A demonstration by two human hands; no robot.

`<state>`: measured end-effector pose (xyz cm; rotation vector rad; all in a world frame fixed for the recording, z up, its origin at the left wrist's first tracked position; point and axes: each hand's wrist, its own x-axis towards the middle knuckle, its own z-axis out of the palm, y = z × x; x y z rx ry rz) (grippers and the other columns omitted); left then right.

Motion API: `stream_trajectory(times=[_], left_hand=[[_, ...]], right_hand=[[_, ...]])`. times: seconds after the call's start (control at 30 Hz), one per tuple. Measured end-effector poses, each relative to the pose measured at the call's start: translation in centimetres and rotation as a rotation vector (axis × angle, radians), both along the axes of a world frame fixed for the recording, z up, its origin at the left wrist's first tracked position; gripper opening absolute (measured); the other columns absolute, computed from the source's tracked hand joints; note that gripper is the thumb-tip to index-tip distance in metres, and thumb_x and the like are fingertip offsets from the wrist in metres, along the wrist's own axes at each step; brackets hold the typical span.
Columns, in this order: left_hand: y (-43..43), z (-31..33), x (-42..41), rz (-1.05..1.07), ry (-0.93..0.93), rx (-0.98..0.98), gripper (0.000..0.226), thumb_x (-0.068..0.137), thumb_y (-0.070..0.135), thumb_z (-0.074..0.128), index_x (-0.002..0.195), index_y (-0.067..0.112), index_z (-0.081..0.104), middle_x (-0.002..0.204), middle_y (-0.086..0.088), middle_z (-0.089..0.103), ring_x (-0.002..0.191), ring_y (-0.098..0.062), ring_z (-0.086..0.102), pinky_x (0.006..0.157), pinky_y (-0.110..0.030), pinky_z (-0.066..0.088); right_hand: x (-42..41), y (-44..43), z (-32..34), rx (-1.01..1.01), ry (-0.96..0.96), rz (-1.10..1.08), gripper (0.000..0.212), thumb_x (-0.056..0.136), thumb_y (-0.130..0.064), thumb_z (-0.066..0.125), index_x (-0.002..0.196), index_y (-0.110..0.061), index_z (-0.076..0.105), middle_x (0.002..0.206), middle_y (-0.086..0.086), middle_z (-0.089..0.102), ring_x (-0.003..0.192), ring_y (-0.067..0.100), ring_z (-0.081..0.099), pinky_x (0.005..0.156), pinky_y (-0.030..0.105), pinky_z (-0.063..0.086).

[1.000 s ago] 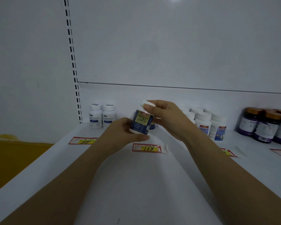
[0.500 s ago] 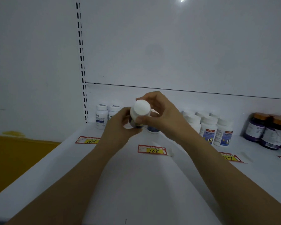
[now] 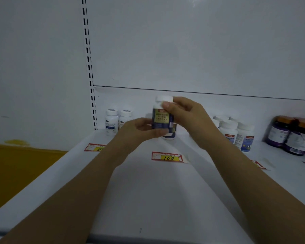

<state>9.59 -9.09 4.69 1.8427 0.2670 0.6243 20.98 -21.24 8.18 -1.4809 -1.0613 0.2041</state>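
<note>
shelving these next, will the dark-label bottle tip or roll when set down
Likely rigid: the bottle shows no dent between the left hand and right hand. Upright it should stand; laid down, its round body would probably roll.

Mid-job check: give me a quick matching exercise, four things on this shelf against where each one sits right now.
Things:
1. dark-labelled bottle
2. two white bottles
3. purple bottles with brown caps
4. price tag marked 168

Places:
a. far right of the shelf
b. flat on the shelf, below the hands in the picture
c. back left, beside the slotted upright
d. held up by the left hand and right hand

Pairs: 1-d, 2-c, 3-a, 4-b.
</note>
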Motion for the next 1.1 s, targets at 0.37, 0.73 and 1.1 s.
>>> stream_trajectory(times=[0.37,0.73,1.1], left_hand=[[-0.3,-0.3,0.3,-0.114,0.157,-0.165,0.063,0.053,0.061,0.062,0.093,0.012,0.066,0.086,-0.013,0.074,0.077,-0.023,0.072,0.076,-0.030,0.057],[-0.3,-0.5,0.5,-0.002,0.117,0.156,0.035,0.070,0.030,0.079,0.095,0.037,0.056,0.087,0.019,0.066,0.082,0.006,0.063,0.073,-0.011,0.047],[0.7,-2.0,0.9,0.138,0.222,0.530,0.065,0.074,0.031,0.077,0.131,0.017,0.048,0.129,0.003,0.058,0.103,-0.003,0.052,0.085,-0.014,0.037]], right_hand=[[1.0,0.2,-0.8,-0.292,0.364,-0.051,0.054,0.081,-0.051,0.065,0.108,-0.004,0.066,0.096,0.014,0.073,0.077,0.020,0.071,0.058,0.023,0.057],[0.9,-0.5,0.0,-0.154,0.076,-0.012,0.030,0.086,-0.038,0.063,0.106,-0.016,0.065,0.100,0.000,0.071,0.091,0.015,0.069,0.078,0.023,0.057],[-0.9,0.5,3.0,-0.539,-0.642,-0.275,0.038,0.088,-0.038,0.061,0.122,-0.020,0.061,0.118,-0.001,0.063,0.104,0.013,0.058,0.080,0.021,0.042]])
